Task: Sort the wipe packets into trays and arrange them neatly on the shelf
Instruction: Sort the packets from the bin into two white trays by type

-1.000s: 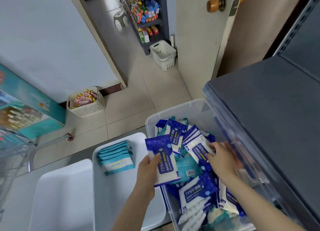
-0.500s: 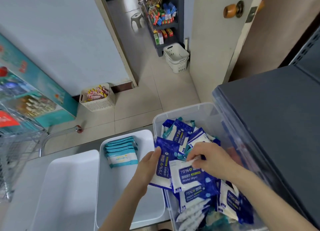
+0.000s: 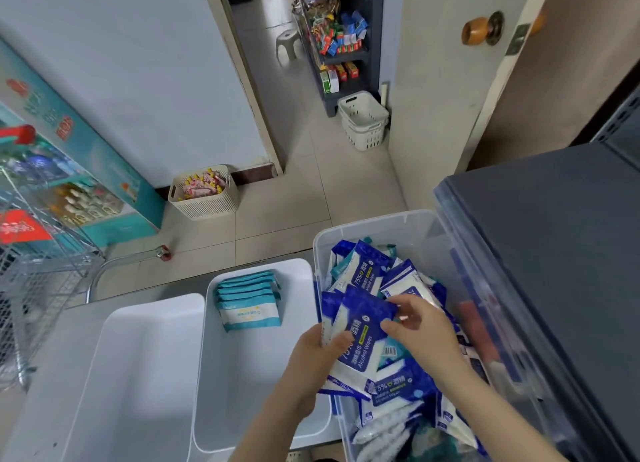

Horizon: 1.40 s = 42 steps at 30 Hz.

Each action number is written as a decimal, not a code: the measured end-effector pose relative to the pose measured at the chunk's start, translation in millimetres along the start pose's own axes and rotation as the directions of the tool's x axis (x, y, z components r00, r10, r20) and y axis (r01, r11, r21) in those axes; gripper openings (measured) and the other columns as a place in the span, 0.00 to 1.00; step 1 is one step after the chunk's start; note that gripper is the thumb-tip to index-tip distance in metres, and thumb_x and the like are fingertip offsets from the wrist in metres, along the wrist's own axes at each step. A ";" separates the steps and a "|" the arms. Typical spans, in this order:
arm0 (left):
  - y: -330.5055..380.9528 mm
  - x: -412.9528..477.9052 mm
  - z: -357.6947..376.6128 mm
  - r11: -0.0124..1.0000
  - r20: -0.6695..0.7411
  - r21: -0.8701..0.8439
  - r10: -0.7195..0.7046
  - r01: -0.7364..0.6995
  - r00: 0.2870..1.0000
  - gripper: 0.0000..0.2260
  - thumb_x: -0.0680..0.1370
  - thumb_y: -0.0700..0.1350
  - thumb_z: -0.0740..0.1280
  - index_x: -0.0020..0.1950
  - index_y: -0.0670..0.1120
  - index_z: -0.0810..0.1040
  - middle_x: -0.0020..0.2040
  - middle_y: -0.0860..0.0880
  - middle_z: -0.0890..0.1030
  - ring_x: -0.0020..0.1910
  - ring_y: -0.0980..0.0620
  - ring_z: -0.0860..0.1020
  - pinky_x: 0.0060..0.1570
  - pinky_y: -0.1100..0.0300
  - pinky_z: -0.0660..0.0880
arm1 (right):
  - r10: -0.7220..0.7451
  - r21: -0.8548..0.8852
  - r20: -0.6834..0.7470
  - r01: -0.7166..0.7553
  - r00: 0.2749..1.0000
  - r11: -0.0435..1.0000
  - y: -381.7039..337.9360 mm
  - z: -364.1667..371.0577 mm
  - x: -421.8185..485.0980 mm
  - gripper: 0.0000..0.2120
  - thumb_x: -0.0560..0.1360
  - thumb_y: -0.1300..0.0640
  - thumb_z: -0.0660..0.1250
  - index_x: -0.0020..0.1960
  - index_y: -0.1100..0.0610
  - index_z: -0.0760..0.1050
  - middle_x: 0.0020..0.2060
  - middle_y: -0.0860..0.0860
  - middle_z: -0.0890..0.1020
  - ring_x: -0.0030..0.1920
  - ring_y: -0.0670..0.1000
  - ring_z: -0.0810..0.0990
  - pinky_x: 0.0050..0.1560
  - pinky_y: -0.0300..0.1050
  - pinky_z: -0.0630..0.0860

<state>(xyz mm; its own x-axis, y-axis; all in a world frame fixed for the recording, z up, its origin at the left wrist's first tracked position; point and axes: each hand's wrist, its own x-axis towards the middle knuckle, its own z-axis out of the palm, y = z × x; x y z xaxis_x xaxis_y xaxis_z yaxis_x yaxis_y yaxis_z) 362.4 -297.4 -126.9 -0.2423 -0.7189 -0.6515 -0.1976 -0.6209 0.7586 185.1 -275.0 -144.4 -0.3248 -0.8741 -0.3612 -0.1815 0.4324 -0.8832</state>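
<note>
Change: the right hand (image 3: 419, 330) has left the heap in the clear bin (image 3: 363, 219) and brought a second packet onto the one held by the left hand (image 3: 311, 361).
Meaning: a blue stack is probably building, and none of it is in a tray yet.
Hands: both pinch the blue alcohol wipe packets (image 3: 363, 319), held over the bin's left rim.
Axis: the long axis runs near to far, with the dark-blue end pointing away and tilted slightly right.
Left of bin: teal packets (image 3: 247, 300) lie in the white tray (image 3: 256, 375).

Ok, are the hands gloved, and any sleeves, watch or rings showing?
No gloves: the left hand and right hand are bare. Both forearms are uncovered to the frame's bottom edge, with no sleeve in view. No watch, bracelet or ring shows on either.
</note>
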 end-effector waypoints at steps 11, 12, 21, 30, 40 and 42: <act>-6.9 4.1 3.1 0.997 -0.155 -0.073 -0.028 0.017 0.988 0.05 0.79 0.43 0.66 0.53 0.46 0.78 0.42 0.48 0.86 0.41 0.48 0.85 0.36 0.57 0.80 | -0.079 -0.221 -0.139 0.047 0.987 0.974 33.8 -3.8 36.5 0.18 0.75 0.62 0.67 0.63 0.54 0.74 0.58 0.49 0.79 0.57 0.50 0.77 0.57 0.44 0.74; -6.1 4.1 0.9 0.996 -0.174 -0.085 -0.031 0.017 0.984 0.05 0.79 0.43 0.66 0.53 0.45 0.78 0.42 0.48 0.86 0.40 0.48 0.85 0.35 0.57 0.80 | -0.102 -0.317 -0.157 0.048 0.982 0.947 40.5 -10.8 46.6 0.19 0.74 0.63 0.67 0.65 0.56 0.72 0.59 0.50 0.78 0.58 0.51 0.76 0.59 0.48 0.73; -8.2 1.7 -7.5 0.988 -0.195 -0.150 -0.056 0.027 0.979 0.08 0.78 0.43 0.67 0.55 0.44 0.78 0.42 0.46 0.86 0.39 0.47 0.85 0.36 0.55 0.80 | 0.068 -0.591 -0.087 -0.106 0.994 0.799 65.3 -14.3 74.8 0.20 0.69 0.54 0.73 0.58 0.55 0.73 0.54 0.56 0.75 0.50 0.57 0.78 0.49 0.50 0.77; -8.5 5.0 -9.8 0.982 -0.189 -0.185 -0.070 0.035 0.979 0.08 0.78 0.44 0.67 0.56 0.44 0.78 0.44 0.46 0.86 0.41 0.46 0.85 0.39 0.53 0.80 | 0.036 -0.384 -0.172 -0.101 0.984 0.918 48.0 -13.6 52.9 0.20 0.71 0.61 0.70 0.62 0.55 0.70 0.54 0.52 0.81 0.50 0.56 0.79 0.47 0.50 0.77; -4.0 4.9 -31.2 0.959 -0.203 -0.275 -0.121 0.062 0.972 0.10 0.77 0.46 0.68 0.55 0.43 0.77 0.44 0.45 0.86 0.41 0.45 0.85 0.37 0.55 0.80 | -0.154 -0.301 -0.126 0.111 0.980 0.947 -21.4 -1.6 40.1 0.16 0.72 0.63 0.71 0.59 0.57 0.75 0.51 0.51 0.81 0.48 0.50 0.77 0.49 0.45 0.72; -4.8 4.3 -42.9 0.951 -0.196 -0.303 -0.125 0.062 0.973 0.11 0.77 0.46 0.68 0.56 0.43 0.77 0.45 0.44 0.85 0.43 0.44 0.84 0.39 0.53 0.80 | -0.120 -0.248 -0.076 0.098 0.990 0.964 -31.9 11.2 37.4 0.15 0.72 0.63 0.70 0.58 0.56 0.74 0.49 0.49 0.81 0.48 0.51 0.78 0.51 0.47 0.74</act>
<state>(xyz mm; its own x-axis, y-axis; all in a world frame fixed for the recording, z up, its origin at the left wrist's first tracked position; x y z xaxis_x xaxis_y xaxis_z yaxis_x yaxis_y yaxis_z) 403.1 -311.0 -133.8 -0.0251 -0.6825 -0.7305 0.0853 -0.7295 0.6787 189.2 -324.0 -133.1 -0.3700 -0.9004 -0.2291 -0.4371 0.3863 -0.8122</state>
